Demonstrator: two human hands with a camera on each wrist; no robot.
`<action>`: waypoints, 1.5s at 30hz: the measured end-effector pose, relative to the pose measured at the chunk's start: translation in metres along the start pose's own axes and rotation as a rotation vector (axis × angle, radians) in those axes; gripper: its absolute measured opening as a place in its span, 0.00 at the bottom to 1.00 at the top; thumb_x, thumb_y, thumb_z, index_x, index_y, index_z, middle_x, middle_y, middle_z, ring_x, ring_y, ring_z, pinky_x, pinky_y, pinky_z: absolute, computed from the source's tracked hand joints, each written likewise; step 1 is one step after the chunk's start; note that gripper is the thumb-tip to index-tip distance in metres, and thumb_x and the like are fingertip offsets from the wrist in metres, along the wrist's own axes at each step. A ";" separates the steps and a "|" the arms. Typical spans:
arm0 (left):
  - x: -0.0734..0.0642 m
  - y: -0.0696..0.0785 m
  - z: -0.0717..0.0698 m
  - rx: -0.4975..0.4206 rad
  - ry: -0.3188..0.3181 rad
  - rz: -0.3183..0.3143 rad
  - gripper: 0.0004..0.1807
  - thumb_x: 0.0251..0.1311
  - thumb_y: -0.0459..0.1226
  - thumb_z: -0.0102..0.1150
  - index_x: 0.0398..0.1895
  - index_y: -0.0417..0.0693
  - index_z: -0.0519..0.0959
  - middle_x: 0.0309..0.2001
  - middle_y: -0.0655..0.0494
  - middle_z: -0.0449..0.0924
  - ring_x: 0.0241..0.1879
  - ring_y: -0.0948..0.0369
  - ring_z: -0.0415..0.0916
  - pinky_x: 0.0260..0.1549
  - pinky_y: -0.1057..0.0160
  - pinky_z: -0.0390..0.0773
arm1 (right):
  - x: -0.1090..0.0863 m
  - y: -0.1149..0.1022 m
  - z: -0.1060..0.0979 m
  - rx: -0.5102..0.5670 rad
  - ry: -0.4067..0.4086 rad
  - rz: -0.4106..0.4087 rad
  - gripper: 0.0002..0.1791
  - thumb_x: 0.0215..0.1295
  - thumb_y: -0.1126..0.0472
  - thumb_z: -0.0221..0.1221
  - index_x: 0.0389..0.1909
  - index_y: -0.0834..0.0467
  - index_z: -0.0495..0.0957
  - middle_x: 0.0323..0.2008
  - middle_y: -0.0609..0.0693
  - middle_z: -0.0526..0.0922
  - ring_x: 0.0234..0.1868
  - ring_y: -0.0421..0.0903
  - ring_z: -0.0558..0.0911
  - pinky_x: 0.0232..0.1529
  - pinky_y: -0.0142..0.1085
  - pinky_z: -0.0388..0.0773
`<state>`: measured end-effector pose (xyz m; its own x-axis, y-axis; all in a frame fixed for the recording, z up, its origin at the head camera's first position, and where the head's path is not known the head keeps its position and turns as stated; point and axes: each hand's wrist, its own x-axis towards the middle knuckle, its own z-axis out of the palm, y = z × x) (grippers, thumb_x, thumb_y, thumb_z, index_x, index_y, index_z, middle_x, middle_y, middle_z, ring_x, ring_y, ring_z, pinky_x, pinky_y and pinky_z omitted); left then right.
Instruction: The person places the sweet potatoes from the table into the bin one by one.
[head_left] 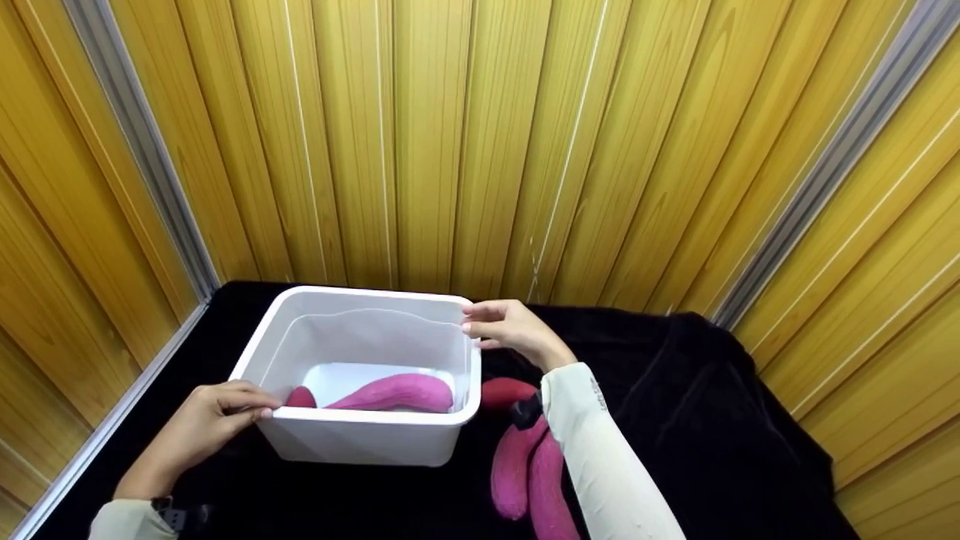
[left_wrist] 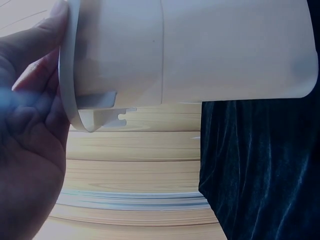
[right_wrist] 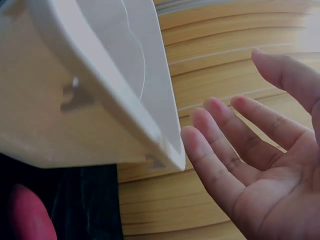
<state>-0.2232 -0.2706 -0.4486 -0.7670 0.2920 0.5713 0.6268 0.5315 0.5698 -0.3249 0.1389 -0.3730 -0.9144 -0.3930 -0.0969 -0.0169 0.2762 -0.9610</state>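
Observation:
A white plastic bin (head_left: 360,439) stands on black cloth, with a long pink vegetable-like piece (head_left: 405,391) and part of a red one (head_left: 301,397) inside. My left hand (head_left: 214,420) grips the rim at the near left corner; the left wrist view shows the thumb and fingers at the bin's rim (left_wrist: 70,75). By the right rim is my right hand (head_left: 517,330). Its fingers (right_wrist: 220,135) are spread and loosely bent in the right wrist view, holding nothing, with one fingertip very close to the rim; contact cannot be told.
Right of the bin lie two long pink pieces (head_left: 511,472) and a red piece (head_left: 506,391), partly hidden by my right forearm and wrist camera. Black cloth (head_left: 690,420) covers the surface. Yellow wood-look walls (head_left: 495,150) rise behind and at both sides.

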 end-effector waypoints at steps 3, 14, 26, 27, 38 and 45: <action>-0.002 0.000 -0.001 -0.014 0.015 0.018 0.15 0.40 0.20 0.69 0.29 0.46 0.87 0.32 0.63 0.85 0.35 0.78 0.75 0.37 0.85 0.72 | -0.003 0.003 -0.004 -0.004 0.002 0.001 0.27 0.60 0.61 0.64 0.60 0.63 0.73 0.54 0.59 0.80 0.51 0.45 0.81 0.56 0.47 0.78; -0.011 -0.006 -0.007 -0.017 0.037 -0.011 0.15 0.41 0.20 0.70 0.29 0.47 0.87 0.32 0.62 0.86 0.36 0.78 0.75 0.38 0.86 0.71 | -0.014 0.020 -0.018 0.008 0.011 0.026 0.27 0.62 0.62 0.62 0.62 0.64 0.71 0.55 0.61 0.79 0.52 0.48 0.81 0.56 0.45 0.78; -0.013 -0.011 -0.009 -0.002 0.042 -0.006 0.16 0.39 0.19 0.70 0.29 0.49 0.87 0.32 0.63 0.85 0.35 0.79 0.75 0.38 0.86 0.70 | -0.034 0.047 -0.040 -0.008 0.038 0.034 0.30 0.63 0.56 0.63 0.63 0.65 0.70 0.57 0.63 0.77 0.50 0.49 0.81 0.55 0.45 0.78; -0.013 -0.010 -0.008 -0.002 0.043 -0.006 0.17 0.39 0.19 0.70 0.29 0.49 0.88 0.32 0.63 0.85 0.35 0.79 0.75 0.38 0.86 0.70 | -0.036 0.049 -0.042 -0.007 0.042 0.034 0.30 0.63 0.56 0.63 0.63 0.66 0.69 0.57 0.63 0.77 0.50 0.49 0.81 0.55 0.45 0.78; -0.014 -0.009 -0.007 0.002 0.052 0.011 0.17 0.39 0.20 0.70 0.28 0.50 0.88 0.31 0.64 0.85 0.36 0.79 0.75 0.38 0.86 0.69 | -0.057 0.068 -0.056 0.005 0.082 0.049 0.31 0.64 0.55 0.62 0.63 0.67 0.68 0.58 0.63 0.76 0.50 0.49 0.81 0.54 0.45 0.79; -0.011 -0.006 -0.008 -0.008 0.041 0.008 0.16 0.40 0.20 0.70 0.29 0.48 0.87 0.32 0.62 0.86 0.36 0.79 0.75 0.38 0.86 0.70 | -0.069 0.074 -0.061 0.018 0.119 0.070 0.32 0.65 0.53 0.61 0.63 0.67 0.68 0.58 0.62 0.76 0.50 0.47 0.81 0.54 0.46 0.79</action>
<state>-0.2176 -0.2833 -0.4537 -0.7555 0.2636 0.5998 0.6343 0.5231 0.5692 -0.2877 0.2398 -0.4220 -0.9546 -0.2662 -0.1337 0.0551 0.2834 -0.9574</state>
